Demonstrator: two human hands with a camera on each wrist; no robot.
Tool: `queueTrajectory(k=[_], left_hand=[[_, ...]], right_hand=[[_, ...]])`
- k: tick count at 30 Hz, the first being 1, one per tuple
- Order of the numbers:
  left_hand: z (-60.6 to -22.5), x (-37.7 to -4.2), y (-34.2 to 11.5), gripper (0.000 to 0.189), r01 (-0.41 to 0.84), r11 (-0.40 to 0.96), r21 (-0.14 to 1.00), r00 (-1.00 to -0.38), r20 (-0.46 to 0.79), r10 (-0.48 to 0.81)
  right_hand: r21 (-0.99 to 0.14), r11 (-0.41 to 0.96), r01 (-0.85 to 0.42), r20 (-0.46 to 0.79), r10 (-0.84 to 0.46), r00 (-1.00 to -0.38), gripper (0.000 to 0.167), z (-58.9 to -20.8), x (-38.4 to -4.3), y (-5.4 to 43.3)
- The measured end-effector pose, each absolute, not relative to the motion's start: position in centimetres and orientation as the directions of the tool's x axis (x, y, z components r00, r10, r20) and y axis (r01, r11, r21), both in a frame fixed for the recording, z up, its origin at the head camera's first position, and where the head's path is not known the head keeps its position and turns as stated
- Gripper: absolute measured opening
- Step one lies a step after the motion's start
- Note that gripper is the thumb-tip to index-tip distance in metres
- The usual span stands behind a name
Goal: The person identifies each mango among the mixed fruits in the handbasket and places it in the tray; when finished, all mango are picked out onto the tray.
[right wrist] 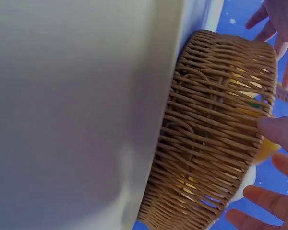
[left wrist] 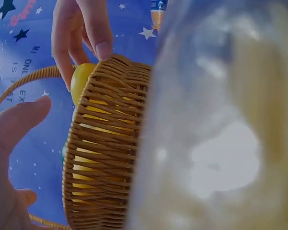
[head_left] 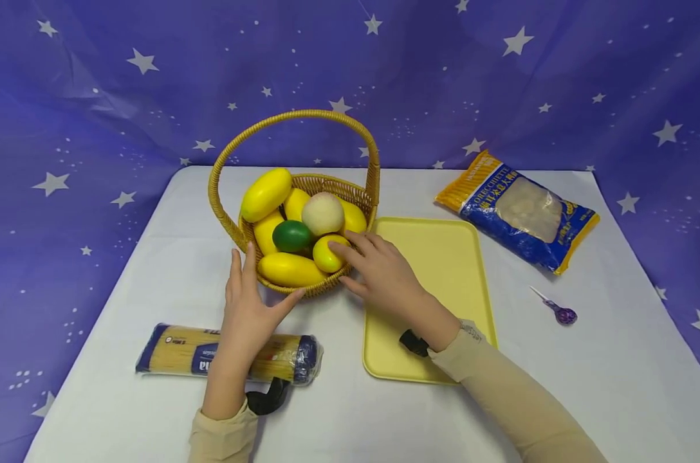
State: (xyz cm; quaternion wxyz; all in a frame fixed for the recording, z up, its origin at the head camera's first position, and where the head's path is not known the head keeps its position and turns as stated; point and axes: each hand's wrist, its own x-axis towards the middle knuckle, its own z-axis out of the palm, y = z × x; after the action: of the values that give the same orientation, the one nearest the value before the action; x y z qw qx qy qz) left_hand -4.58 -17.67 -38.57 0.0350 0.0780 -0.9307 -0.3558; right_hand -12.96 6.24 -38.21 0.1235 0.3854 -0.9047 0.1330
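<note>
A wicker basket [head_left: 309,290] with a tall handle holds several yellow fruits, a dark green egg-shaped fruit [head_left: 292,236] and a pale round fruit [head_left: 322,214]. My right hand [head_left: 385,273] reaches over the right front rim, fingers spread. Its fingertips touch a small round yellow fruit [head_left: 328,253] lying in the basket, while the thumb [left wrist: 104,51] is right at the wicker rim. At the basket's left front, my left hand [head_left: 248,315] is held with fingers and thumb spread wide, nothing in its grasp. Long yellow fruits [head_left: 292,269] lie at the front and upper left.
A spaghetti pack [head_left: 173,350] lies under the left forearm. Right of the basket is a yellow tray [head_left: 442,257], partly beneath the right forearm. Farther right are a blue and orange orecchiette bag [head_left: 518,209] and a purple lollipop [head_left: 564,315]. A starry purple cloth hangs behind.
</note>
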Motion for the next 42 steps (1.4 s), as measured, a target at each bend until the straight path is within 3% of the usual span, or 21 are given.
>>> queueTrajectory(k=[6, 24, 33, 42], left_hand=[[-39.2, -4.7, -18.0, 0.114, -0.15, 0.696, 0.702, -0.986, -0.059, -0.154], [-40.4, -5.2, -18.4, 0.114, -0.174, 0.62, 0.765, -0.985, -0.129, -0.117], [-40.9, -5.2, -18.5, 0.113, -0.168, 0.589, 0.791, -0.986, -0.124, -0.115], [-41.3, -5.4, -18.4, 0.112, -0.162, 0.578, 0.8, -0.986, -0.116, -0.117]], right_hand=[[-0.135, 0.655, -0.743, 0.304, -0.687, -0.66, 0.058, -38.4, -13.1, 6.0], [-0.316, 0.591, -0.742, 0.271, -0.693, -0.668, 0.052, -37.7, -14.9, 4.3], [-0.337, 0.479, -0.811, 0.328, -0.747, -0.578, 0.052, -38.5, -16.8, 3.9], [-0.395, 0.44, -0.806, 0.405, -0.704, -0.583, 0.049, -39.0, -17.5, 4.5]])
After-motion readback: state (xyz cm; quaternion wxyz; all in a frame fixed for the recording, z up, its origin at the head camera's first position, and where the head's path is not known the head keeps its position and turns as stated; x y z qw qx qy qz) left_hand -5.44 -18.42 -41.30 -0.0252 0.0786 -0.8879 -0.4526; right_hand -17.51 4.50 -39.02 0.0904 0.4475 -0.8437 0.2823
